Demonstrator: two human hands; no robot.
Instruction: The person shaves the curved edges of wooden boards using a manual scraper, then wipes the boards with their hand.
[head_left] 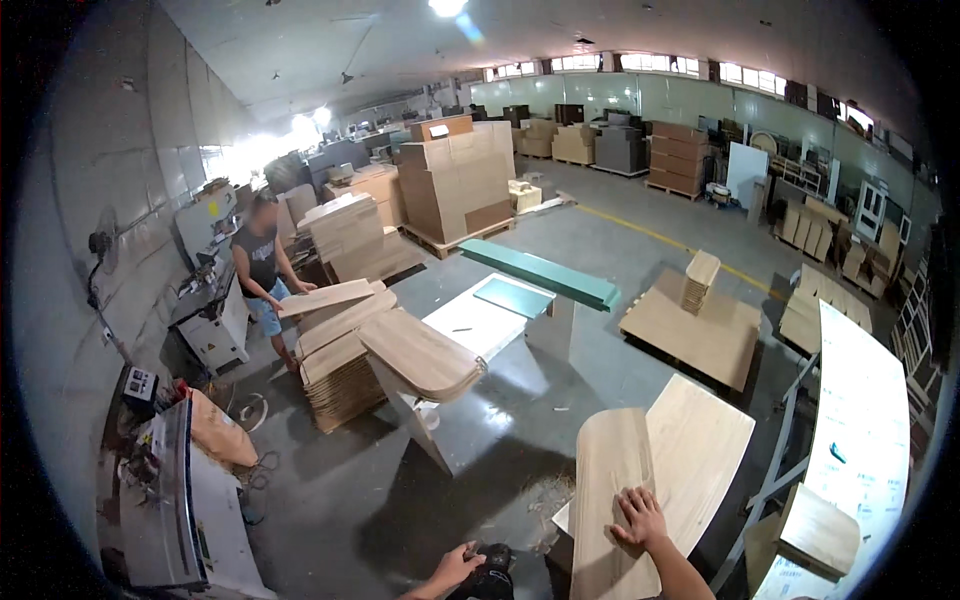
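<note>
My right hand (638,518) lies flat, fingers spread, on a light wood-grain board (610,450) with a rounded corner. That board rests partly over another wood-grain board (700,440) that angles off to its right. Low in the middle, my left hand (453,568) hangs with its fingers partly bent and somewhat apart; I see nothing held in it. Just right of its fingertips is a black object (490,575), cut by the lower edge, whose kind I cannot make out.
A stand ahead carries rounded boards (420,345) and a white panel (475,320). At left, a co-worker (262,260) handles a board beside a board stack (340,370). A white panel on a frame (850,430) stands at right; a machine (180,500) stands lower left.
</note>
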